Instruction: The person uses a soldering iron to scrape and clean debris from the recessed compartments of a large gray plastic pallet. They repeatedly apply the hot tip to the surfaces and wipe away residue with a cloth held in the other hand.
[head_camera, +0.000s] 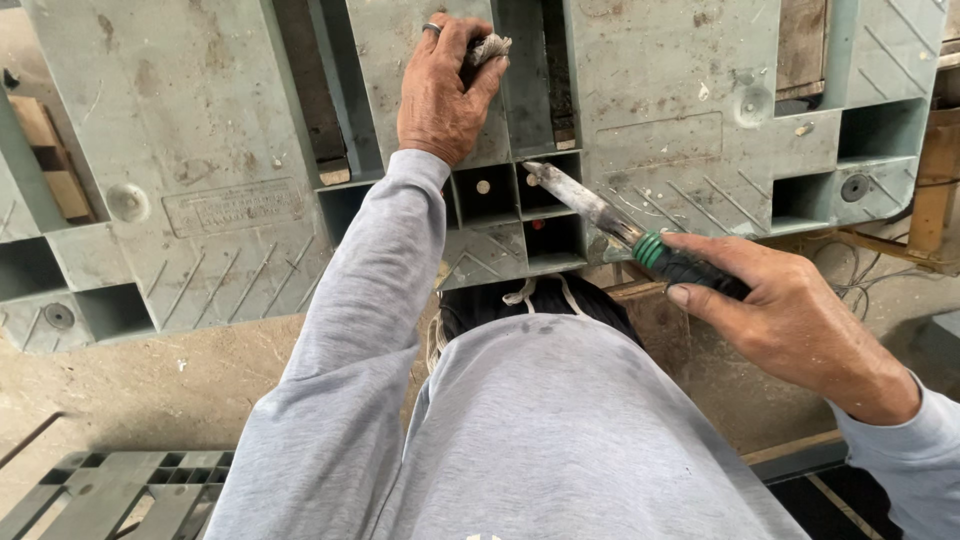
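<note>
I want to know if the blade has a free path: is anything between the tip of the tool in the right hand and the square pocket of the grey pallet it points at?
Nothing visible. The right hand holds the green-handled tool, whose tip lies at the open pocket of the pallet. The left hand rests higher up, gripping a rag.

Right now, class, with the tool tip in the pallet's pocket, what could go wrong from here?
1. The tool is worn and its tip sits at a pocket edge of the pallet; it might slip out and jab.
2. The left hand, gripping a rag, rests on the pallet close beyond the tip, so a slip could reach it.
3. The right hand grips the handle far back, possibly giving less control.
</note>
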